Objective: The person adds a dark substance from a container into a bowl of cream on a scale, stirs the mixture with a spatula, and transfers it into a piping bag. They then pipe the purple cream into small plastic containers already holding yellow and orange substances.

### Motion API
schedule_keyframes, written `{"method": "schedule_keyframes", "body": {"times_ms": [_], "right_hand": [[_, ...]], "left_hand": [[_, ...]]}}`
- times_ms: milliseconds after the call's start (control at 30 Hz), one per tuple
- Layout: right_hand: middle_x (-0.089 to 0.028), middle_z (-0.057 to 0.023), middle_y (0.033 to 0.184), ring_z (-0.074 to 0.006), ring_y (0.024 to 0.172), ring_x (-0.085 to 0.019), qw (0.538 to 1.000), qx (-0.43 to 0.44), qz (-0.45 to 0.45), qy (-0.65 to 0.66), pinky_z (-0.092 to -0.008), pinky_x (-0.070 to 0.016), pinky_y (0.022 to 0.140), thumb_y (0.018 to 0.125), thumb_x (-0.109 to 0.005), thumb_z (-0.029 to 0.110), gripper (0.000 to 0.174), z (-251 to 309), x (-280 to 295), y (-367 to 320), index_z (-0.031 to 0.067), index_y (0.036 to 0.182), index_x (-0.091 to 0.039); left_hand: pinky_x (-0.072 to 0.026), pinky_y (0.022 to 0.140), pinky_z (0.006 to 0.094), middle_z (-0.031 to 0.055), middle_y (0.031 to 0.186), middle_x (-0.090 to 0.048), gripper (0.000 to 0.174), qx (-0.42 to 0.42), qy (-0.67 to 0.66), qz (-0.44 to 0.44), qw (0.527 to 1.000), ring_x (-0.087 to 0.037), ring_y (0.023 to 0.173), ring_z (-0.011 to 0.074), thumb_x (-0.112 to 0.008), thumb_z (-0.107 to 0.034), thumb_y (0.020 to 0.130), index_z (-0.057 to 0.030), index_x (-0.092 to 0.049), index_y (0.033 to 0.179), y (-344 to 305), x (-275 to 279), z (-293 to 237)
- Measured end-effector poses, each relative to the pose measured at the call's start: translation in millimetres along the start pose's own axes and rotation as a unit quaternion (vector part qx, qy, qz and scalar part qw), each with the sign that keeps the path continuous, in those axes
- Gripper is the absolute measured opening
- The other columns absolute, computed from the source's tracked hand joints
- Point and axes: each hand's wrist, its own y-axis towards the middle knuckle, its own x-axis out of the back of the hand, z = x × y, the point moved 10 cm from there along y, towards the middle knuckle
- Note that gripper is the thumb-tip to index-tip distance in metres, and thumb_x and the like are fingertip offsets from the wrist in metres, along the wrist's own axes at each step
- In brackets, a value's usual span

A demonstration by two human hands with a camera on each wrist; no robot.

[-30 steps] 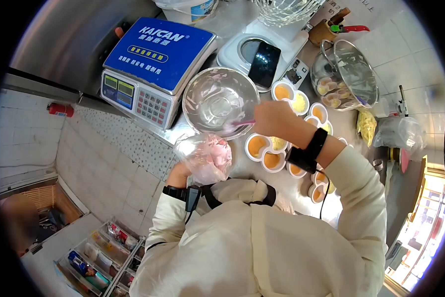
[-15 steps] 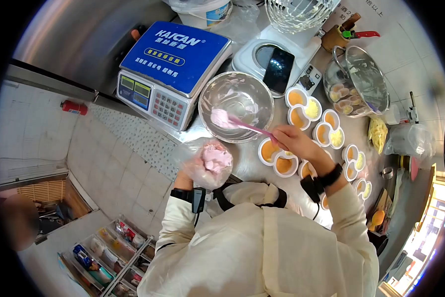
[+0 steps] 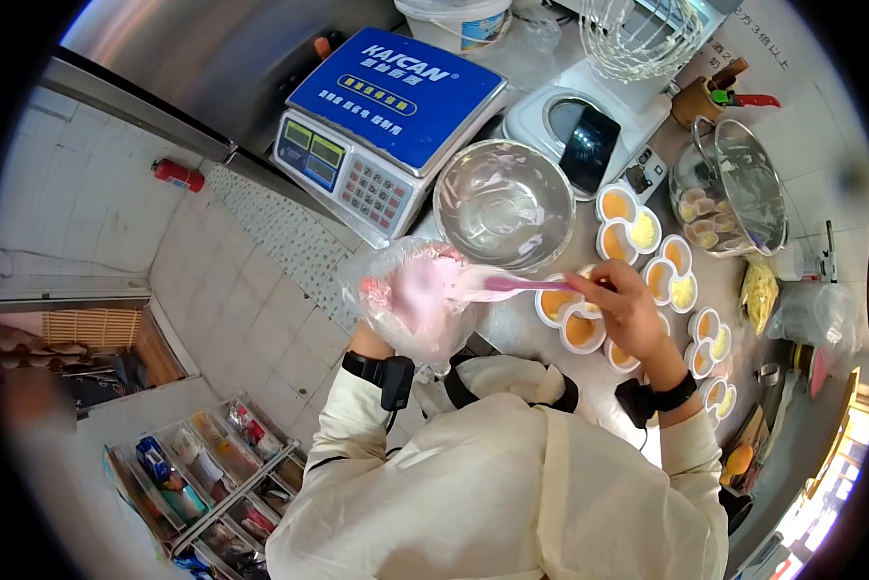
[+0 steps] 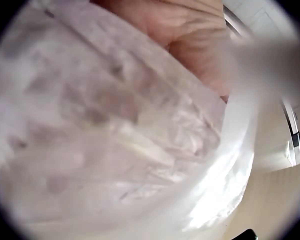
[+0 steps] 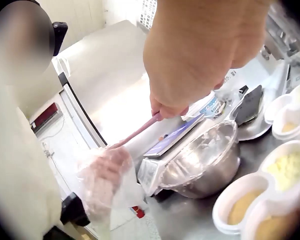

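Slim pink spatula [image 3: 536,284] at the mouth of a clear plastic bag [image 3: 434,338] holding soft pink mixture [image 3: 415,290]

Seen from above, in a loose cream long-sleeved garment [image 3: 434,483], at a grey metal counter [image 3: 512,324]. Holds the bag up near the middle of the head view, with the left hand [image 4: 190,37] clamped on it at 7 o'clock, partly veiled by plastic. Grips the spatula's handle in the right hand [image 3: 628,304], at 3 o'clock from the bag, thumb and fingers closed together around it. Points the spatula's pale, smeared head towards 9 o'clock, right at the bag's mouth; cannot tell whether touching the mixture.

Around the bag, by the clock:
At 12, a white electronic scale with a flat blue top [image 3: 396,92], lettered KAICAN.
At 1, just beside the bag, a round shiny steel bowl [image 3: 545,184], streaked inside with pale residue; farther out, a smeared wire whisk [image 3: 642,39].
Between 1 and 2, a black phone [image 3: 589,150].
At 2, well apart, a deep steel pot [image 3: 758,184].
From 2 to 4, white three-lobed dishes [image 3: 628,223], filled with orange and pale yellow food.
At 10, a red fire extinguisher [image 3: 178,174].
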Motion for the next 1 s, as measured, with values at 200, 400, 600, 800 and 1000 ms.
{"method": "schedule_keyframes", "body": {"times_ms": [200, 400, 600, 800, 1000], "right_hand": [[-0.054, -0.0044, 0.079, -0.0226, 0.068, -0.055, 0.981, -0.054, -0.071, -0.173, -0.0317, -0.0447, 0.055, 0.071, -0.057, 0.002, 0.029, -42.5, 38.0, 23.4, 0.0143, 0.095, -0.065], [-0.054, -0.0034, 0.080, -0.0213, 0.083, -0.055, 0.988, -0.032, -0.004, -0.148, -0.0317, -0.0459, 0.064, 0.074, -0.054, 0.008, 0.023, -63.0, 4.5, 102.2, 0.0169, 0.092, -0.065], [-0.054, -0.0035, 0.081, -0.0226, 0.085, -0.055, 0.985, 0.007, 0.045, -0.169, -0.0339, -0.0459, 0.064, 0.070, -0.055, 0.008, 0.024, -67.6, -36.6, 146.0, 0.0172, 0.089, -0.065], [-0.052, -0.0005, 0.078, -0.0184, 0.082, -0.054, 0.967, 0.133, 0.043, -0.214, -0.0327, -0.0446, 0.063, 0.067, -0.057, 0.011, 0.019, -43.5, -54.5, 141.3, 0.0185, 0.082, -0.064], [-0.052, -0.0014, 0.079, -0.0162, 0.083, -0.053, 0.846, 0.345, 0.097, -0.395, -0.0268, -0.0415, 0.061, 0.067, -0.055, 0.014, 0.007, 35.3, -63.0, 170.3, 0.0086, 0.070, -0.059]], "left_hand": [[-0.0449, 0.083, 0.0314, 0.0093, 0.105, -0.056, 0.036, 0.025, -0.171, -0.033, 0.984, -0.054, 0.094, 0.0178, -0.045, -0.024, 0.086, 0.0012, -0.048, 0.112, 9.2, 18.2, -3.4], [-0.0450, 0.082, 0.0313, 0.0091, 0.105, -0.056, 0.036, 0.016, -0.132, -0.004, 0.991, -0.054, 0.095, 0.0176, -0.046, -0.023, 0.086, 0.0007, -0.048, 0.112, 42.1, 28.8, 13.9], [-0.0451, 0.082, 0.0313, 0.0088, 0.105, -0.056, 0.036, 0.025, -0.118, 0.002, 0.993, -0.054, 0.095, 0.0175, -0.047, -0.023, 0.086, 0.0003, -0.049, 0.112, 47.7, 35.6, 14.8], [-0.0453, 0.082, 0.0313, 0.0086, 0.105, -0.056, 0.036, 0.053, -0.096, 0.027, 0.994, -0.054, 0.095, 0.0173, -0.048, -0.023, 0.085, -0.0001, -0.049, 0.112, 53.2, 37.3, 22.2], [-0.0453, 0.082, 0.0312, 0.0085, 0.105, -0.056, 0.036, 0.113, -0.049, 0.082, 0.989, -0.054, 0.095, 0.0172, -0.049, -0.023, 0.085, -0.0005, -0.049, 0.112, 57.9, 19.9, 26.5]]}}
